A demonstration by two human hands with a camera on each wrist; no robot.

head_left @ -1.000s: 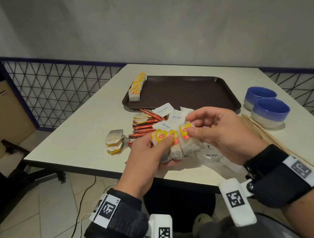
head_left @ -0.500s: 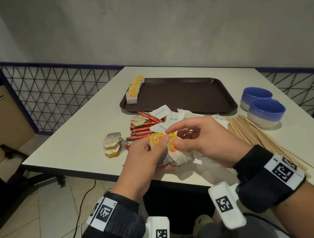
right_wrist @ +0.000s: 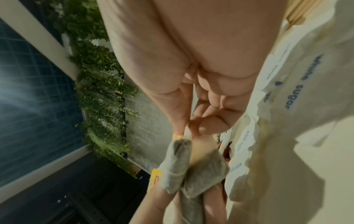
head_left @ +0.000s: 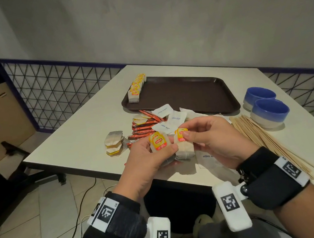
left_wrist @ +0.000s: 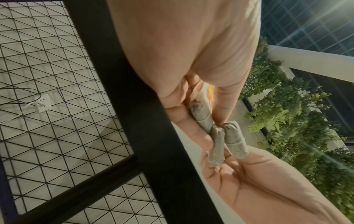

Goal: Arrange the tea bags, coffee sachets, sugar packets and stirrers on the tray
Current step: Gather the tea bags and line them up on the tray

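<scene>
Above the near edge of the worktop, the left hand grips a small bundle of tea bags between thumb and fingers, while the right hand pinches the yellow-and-red tag of the neighbouring bag. The bags are pale grey-brown paper pouches, dark with leaf inside, each topped by a yellow label. Farther back, a row of the same tea bags stands along the left edge of the dark brown tray. Between tray and hands lie red coffee sachets, white sugar packets printed in blue, and a loose stack of tea bags. Wooden stirrers lie to the right, beside two blue bowls.
</scene>
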